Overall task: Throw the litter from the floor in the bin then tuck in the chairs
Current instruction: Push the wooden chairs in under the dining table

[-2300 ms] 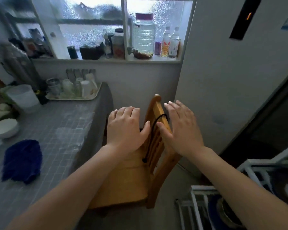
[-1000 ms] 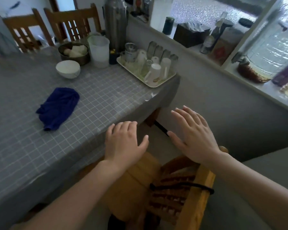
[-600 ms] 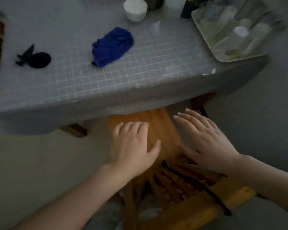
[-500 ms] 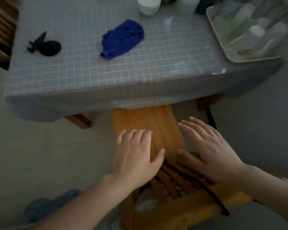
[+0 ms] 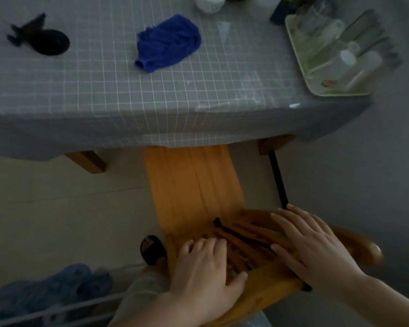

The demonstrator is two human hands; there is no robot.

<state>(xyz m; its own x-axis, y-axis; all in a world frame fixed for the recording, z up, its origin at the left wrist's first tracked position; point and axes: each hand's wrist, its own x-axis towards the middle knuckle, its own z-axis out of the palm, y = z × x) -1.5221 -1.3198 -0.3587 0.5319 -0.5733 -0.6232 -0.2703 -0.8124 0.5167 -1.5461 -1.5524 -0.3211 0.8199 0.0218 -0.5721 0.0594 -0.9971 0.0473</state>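
Observation:
A wooden chair (image 5: 191, 185) stands in front of the table (image 5: 104, 102), the front of its seat under the hanging grey checked tablecloth. Its slatted backrest is nearest to me, with a black cord (image 5: 241, 234) lying across the slats. My left hand (image 5: 208, 267) lies on the left end of the backrest's top rail, fingers bent over the slats. My right hand (image 5: 316, 251) lies flat on the right part of the backrest, fingers spread. Neither hand holds anything. No bin shows.
On the table lie a blue cloth (image 5: 168, 43), a black object (image 5: 45, 41) and a tray (image 5: 300, 67) of cups. A blue bag (image 5: 45, 291) sits on the floor at lower left behind a white wire rack (image 5: 57, 310). My slippered foot (image 5: 152, 249) is beside the chair.
The view swung from the window down onto the table edge. The chair now faces the table with its seat front under the cloth, and both hands have come down onto the backrest.

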